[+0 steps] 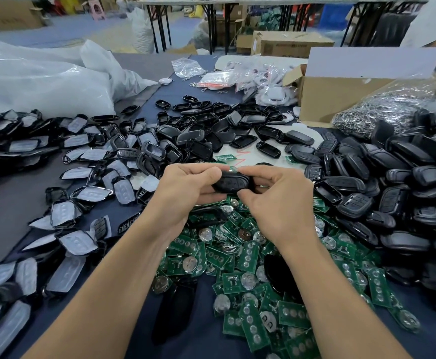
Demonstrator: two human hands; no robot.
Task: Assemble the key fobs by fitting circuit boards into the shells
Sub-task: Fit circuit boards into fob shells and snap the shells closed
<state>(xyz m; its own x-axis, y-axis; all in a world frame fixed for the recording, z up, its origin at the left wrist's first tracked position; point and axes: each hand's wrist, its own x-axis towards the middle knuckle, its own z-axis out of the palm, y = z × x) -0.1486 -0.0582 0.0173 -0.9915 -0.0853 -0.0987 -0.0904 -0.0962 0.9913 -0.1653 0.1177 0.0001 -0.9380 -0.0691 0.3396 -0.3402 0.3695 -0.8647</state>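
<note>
1. Squeezing the key fob (pixel 231 181) closed looks like the step in hand. The left hand (pixel 185 187) has its fingers (pixel 198 168) curled round one end, and the right hand (pixel 276 200) pinches the other end. The fob sits between them, just above the far edge of the circuit board heap (pixel 250 255).
2. My two cents: press evenly along the whole seam, end to end, not just the middle. If the board is sitting crooked inside, the halves probably won't snap flush, so check for any green peeking out. The seam is hidden by the fingers here, so I can't tell if it's fully shut.
3. Left of the board heap are the shell halves with grey button pads (pixel 82 203). Right of it is a big pile of black shells (pixel 393 177), and more hollow halves lie beyond it.
4. Containers now. Beyond the board heap to the right there's a cardboard box (pixel 341 94) with its flaps open, but its inside is hidden.
5. A clear bag (pixel 382 107) next to that box is stuffed with metal key rings.
6. Straight beyond the heap, small clear bags (pixel 263 81) hold white fobs.
7. Far beyond-left of the heap are big white plastic sacks (pixel 43 81), and I can't tell what's in them.
</note>
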